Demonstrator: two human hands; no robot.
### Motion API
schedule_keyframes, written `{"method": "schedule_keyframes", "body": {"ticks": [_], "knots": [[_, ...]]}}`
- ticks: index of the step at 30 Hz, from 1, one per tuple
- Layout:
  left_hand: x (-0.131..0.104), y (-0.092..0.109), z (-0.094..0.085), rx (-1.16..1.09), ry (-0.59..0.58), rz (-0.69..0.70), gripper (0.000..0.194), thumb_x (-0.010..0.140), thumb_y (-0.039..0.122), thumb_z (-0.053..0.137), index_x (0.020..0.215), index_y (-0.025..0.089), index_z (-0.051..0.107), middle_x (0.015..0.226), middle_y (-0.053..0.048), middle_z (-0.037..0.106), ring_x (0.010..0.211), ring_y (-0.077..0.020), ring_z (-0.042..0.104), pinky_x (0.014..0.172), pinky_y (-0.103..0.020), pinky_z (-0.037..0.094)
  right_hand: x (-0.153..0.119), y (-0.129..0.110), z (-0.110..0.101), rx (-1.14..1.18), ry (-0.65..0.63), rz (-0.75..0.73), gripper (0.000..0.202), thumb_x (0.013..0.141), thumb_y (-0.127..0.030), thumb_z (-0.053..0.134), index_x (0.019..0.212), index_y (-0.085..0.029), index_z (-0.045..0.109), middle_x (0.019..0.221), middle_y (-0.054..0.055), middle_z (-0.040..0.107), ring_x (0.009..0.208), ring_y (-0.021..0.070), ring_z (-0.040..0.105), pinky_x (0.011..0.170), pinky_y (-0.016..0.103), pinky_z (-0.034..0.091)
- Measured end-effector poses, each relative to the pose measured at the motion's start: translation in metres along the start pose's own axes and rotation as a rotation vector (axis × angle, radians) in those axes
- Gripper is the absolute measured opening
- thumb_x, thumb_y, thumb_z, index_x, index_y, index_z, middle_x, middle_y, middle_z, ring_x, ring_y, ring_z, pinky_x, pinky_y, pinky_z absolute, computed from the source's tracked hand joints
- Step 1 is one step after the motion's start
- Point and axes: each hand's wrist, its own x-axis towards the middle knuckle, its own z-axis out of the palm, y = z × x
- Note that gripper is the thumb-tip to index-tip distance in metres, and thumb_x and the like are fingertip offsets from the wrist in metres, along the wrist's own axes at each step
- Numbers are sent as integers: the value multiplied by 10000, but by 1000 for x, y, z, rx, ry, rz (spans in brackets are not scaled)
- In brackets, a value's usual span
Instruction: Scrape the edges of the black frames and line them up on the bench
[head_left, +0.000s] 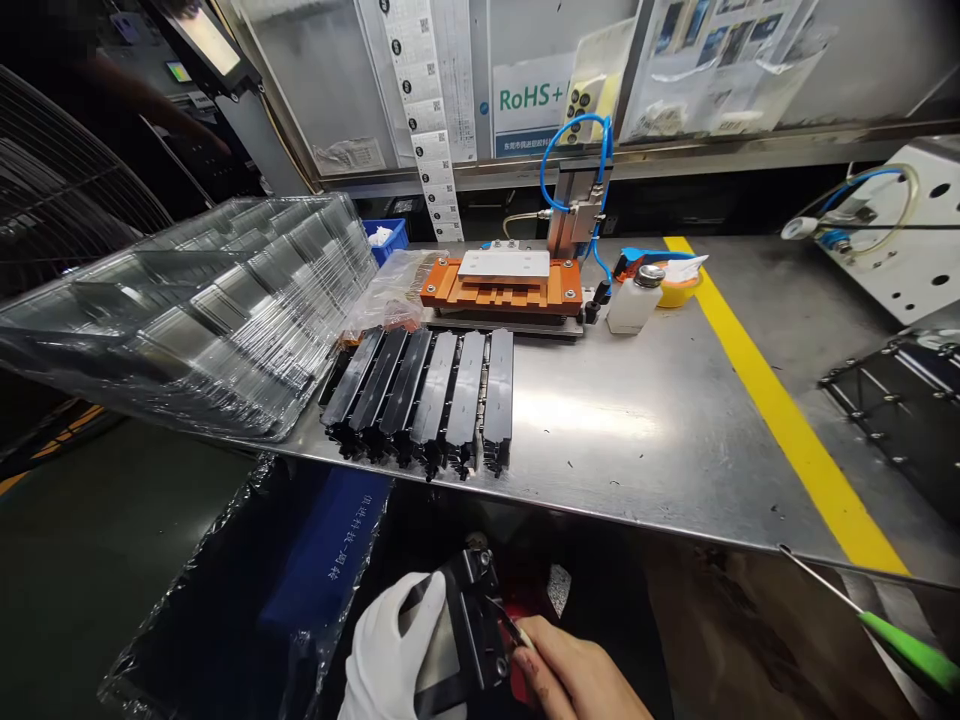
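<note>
My left hand (394,650), in a white glove, is closed around a black plastic part (472,620) below the table's front edge. The part has a flat grey face and round fittings at its corners. My bare right hand (574,668) pinches a small knife (511,627), whose thin dark tip touches or nearly touches the part's right side; the fingers cover most of its handle. On the table ahead, several long black plastic parts (435,385) lie side by side in a row.
Stacked clear plastic trays (247,290) stand at the left. An orange fixture (501,290) with blue air tubes is at the back, beside a white bottle (636,300) and a yellow bowl (679,292). A plastic-lined blue bin (322,560) sits below. A green-handled screwdriver (904,645) is at right.
</note>
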Motion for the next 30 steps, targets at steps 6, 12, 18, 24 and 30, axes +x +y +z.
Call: {"method": "schedule_keyframes", "body": {"ticks": [6, 12, 18, 24, 30], "knots": [[-8, -4, 8, -29, 47, -16, 901, 708, 200, 667, 1527, 389, 343, 1365, -98, 518, 1190, -371, 543, 998, -496, 438, 0, 14, -1, -38, -7, -152, 406, 1067, -498, 248, 882, -228, 488, 799, -2, 559, 717, 138, 548, 674, 237, 411], [10, 12, 1, 146, 47, 125, 871, 788, 122, 562, 1571, 288, 218, 1265, -130, 516, 1068, -293, 587, 850, -405, 522, 9, 6, 1, 79, 136, -93, 576, 946, -747, 347, 891, -212, 554, 832, 19, 557, 722, 149, 553, 641, 238, 429], [7, 6, 8, 216, 31, 111, 791, 813, 175, 505, 1545, 240, 211, 1294, -148, 446, 1125, -304, 521, 914, -458, 500, 10, 17, 7, -132, 276, -260, 522, 957, -619, 512, 674, -181, 489, 615, -13, 511, 587, 116, 478, 565, 242, 328], [18, -19, -3, 302, -208, 68, 888, 639, 35, 545, 1456, 331, 362, 1236, -89, 521, 1066, -289, 554, 909, -475, 493, 2, 16, 3, 231, 31, 212, 506, 1034, -600, 274, 967, -203, 581, 863, 39, 645, 790, 161, 631, 747, 253, 471], [31, -29, -15, 548, -377, 168, 879, 620, -41, 512, 1413, 336, 472, 1240, -122, 551, 1047, -316, 565, 890, -497, 471, 13, 28, 27, 357, -127, 425, 619, 945, -718, 363, 946, -157, 624, 662, 60, 691, 484, 122, 579, 461, 195, 403]]}}
